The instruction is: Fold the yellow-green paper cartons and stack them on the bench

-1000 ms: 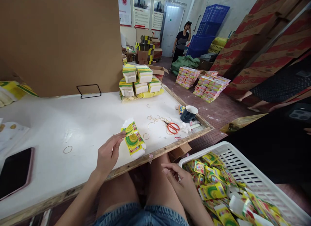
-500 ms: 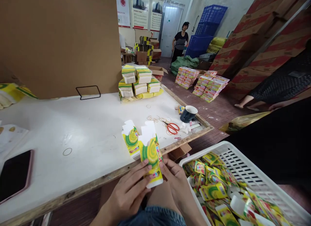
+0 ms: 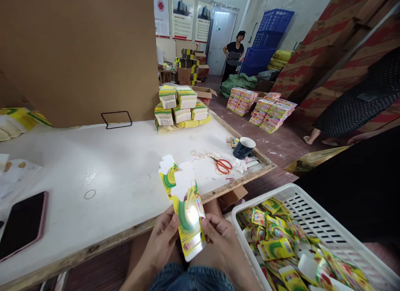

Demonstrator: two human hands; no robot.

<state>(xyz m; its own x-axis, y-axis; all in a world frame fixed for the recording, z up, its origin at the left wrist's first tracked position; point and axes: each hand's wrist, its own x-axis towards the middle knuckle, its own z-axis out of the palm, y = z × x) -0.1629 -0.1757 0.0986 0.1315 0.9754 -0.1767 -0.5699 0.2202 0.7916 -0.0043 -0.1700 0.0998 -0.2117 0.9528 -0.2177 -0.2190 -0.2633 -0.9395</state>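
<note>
Between my two hands, over my lap at the table's edge, is a yellow-and-green printed carton [image 3: 187, 220] with white flaps standing up at its far end. My left hand [image 3: 162, 232] grips its left edge, thumb on the printed face. Fingers of my right hand [image 3: 220, 232] are closed on its right edge. Light glares off the carton's face. Just beyond it, another flat carton [image 3: 168, 179] of the same print lies on the white table [image 3: 118, 170], partly covered by the held one.
To the right, a white plastic basket [image 3: 315, 216] holds many similar cartons. Red-handled scissors [image 3: 223, 166], rubber bands [image 3: 200, 154] and a dark mug [image 3: 243, 148] sit near the table's right corner. Stacked carton bundles [image 3: 181, 107] stand behind; a phone [image 3: 23, 224] lies left. Two people stand beyond.
My left hand has shifted from fingers across the carton's face to a thumb-on-top grip at its left edge. The carton has moved slightly lower and tilted. The view has shifted a little.
</note>
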